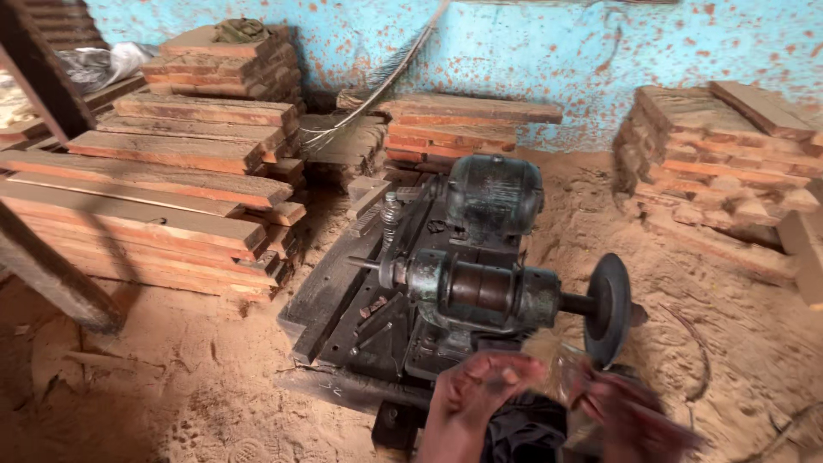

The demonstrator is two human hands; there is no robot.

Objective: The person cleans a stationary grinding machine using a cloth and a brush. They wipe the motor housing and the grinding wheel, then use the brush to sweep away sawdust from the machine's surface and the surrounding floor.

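My left hand (474, 393) is raised at the bottom centre, just below a bench grinder (497, 296), fingers curled. My right hand (621, 411) is beside it at the lower right, blurred by motion, right under the dark grinding disc (607, 310). Something pale and blurred shows between the two hands; I cannot tell what it is or which hand holds it. The grinder has a rusty greenish body and a spindle sticking out to the left. Behind it sits a dark electric motor (493, 193) on a black metal base (343, 300).
Stacks of reddish wooden planks (163, 189) fill the left side, more planks (467, 124) lie by the blue wall, and another pile (729, 146) is on the right. Sawdust (206, 377) covers the floor. A dark timber post (51, 274) leans at far left.
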